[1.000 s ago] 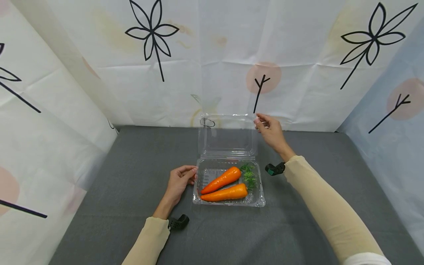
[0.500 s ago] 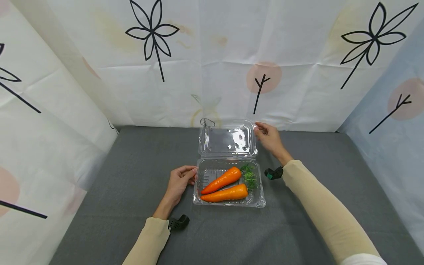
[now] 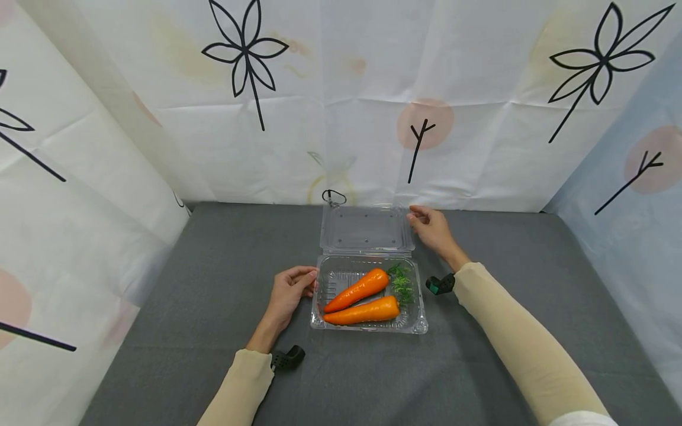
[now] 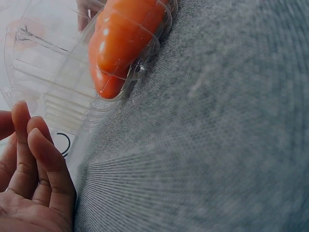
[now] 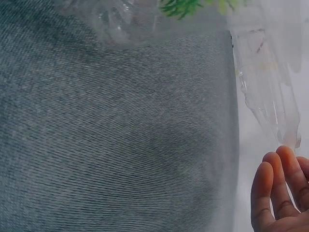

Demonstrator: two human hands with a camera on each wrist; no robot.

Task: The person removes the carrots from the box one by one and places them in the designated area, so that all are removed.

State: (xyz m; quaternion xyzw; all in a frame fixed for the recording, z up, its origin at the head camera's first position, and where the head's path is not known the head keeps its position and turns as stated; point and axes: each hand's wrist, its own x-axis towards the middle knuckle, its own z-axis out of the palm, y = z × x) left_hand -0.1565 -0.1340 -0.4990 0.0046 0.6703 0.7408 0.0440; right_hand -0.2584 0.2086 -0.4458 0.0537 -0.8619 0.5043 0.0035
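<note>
A clear plastic clamshell box [image 3: 367,329] sits on the dark cloth with its lid [image 3: 367,228] hinged back toward the wall. Inside lie two orange carrots, the upper carrot [image 3: 358,290] slanted above the lower carrot [image 3: 362,311], and a green leafy sprig [image 3: 402,285] at the right. My left hand [image 3: 288,294] pinches the box's left rim; the left wrist view shows its fingers [image 4: 41,145] at the clear plastic edge. With its fingertips my right hand [image 3: 433,231] pinches the lid's far right corner, also visible in the right wrist view beside the lid [image 5: 270,92].
A dark grey cloth [image 3: 213,266] covers the table. White patterned fabric walls [image 3: 362,77] stand behind it and on both sides, close behind the lid. A thin black loop [image 3: 334,196] shows at the lid's far left corner.
The lid has tilted further back and down, and my right hand has gone lower with it. My left hand, the box and the carrots have stayed in place.
</note>
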